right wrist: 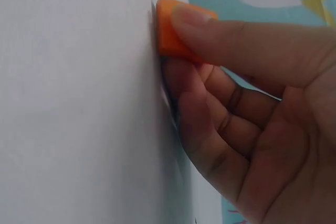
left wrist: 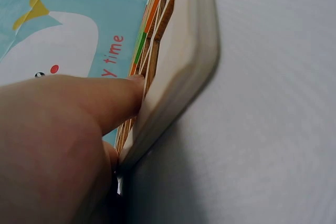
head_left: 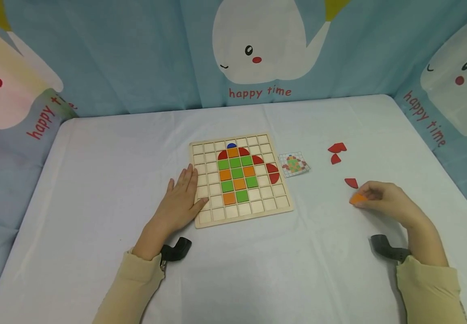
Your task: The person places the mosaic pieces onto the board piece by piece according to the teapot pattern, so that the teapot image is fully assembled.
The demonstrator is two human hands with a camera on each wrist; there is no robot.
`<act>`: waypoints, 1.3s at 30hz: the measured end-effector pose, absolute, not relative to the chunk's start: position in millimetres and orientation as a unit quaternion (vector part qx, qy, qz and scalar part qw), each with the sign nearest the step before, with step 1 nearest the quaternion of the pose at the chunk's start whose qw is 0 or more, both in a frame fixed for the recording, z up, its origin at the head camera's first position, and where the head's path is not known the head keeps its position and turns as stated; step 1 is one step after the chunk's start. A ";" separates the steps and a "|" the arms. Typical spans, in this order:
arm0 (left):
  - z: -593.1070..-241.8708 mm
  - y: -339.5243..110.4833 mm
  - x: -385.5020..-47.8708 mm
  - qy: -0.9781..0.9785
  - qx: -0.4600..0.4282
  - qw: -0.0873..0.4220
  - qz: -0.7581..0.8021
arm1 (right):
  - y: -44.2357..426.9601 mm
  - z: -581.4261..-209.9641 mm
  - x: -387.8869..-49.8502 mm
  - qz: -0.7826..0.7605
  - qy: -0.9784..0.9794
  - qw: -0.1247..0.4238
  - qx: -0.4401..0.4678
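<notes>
A wooden grid board lies on the table, with green, orange, red and blue tiles set in its middle cells. My left hand rests on the board's left edge with fingers straight. In the left wrist view, its thumb touches the board's rim. Off to the right, my right hand pinches an orange square tile between thumb and fingers, at the tabletop. Just beyond that hand lies a red quarter-round tile.
A small pattern card sits against the board's right side, printed with a coloured grid picture. Several red tiles lie farther back on the right of the white-covered table. A blue whale-print curtain stands behind it.
</notes>
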State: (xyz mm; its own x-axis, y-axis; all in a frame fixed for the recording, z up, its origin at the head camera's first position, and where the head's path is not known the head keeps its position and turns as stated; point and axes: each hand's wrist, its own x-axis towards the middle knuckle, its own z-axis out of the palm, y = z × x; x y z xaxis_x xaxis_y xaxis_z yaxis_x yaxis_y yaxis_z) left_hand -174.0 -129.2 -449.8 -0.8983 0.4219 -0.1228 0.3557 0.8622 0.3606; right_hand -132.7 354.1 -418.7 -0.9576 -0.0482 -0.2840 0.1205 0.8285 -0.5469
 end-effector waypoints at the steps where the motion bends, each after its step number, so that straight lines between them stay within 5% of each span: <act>1: -449.9 -129.3 -174.0 0.960 0.203 0.100 0.167 | 352.8 -418.8 -132.6 -0.297 0.944 0.143 0.016; 25: -450.2 -129.0 -174.2 0.960 0.201 0.099 0.168 | 321.7 -422.6 -138.0 -0.345 0.930 0.114 -0.055; 39: -450.6 -129.5 -173.9 0.960 0.201 0.097 0.170 | 284.3 -421.3 -148.5 -0.370 0.912 0.161 -0.066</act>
State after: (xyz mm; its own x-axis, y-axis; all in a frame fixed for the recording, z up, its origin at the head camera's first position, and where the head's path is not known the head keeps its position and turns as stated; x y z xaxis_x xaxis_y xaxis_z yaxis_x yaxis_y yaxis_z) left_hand -173.9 -129.5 -450.6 -0.9005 0.4185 -0.1179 0.3524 0.8614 0.3658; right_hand -148.5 284.3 -421.3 -0.9395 -0.2404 -0.2441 -0.0022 0.7168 -0.6972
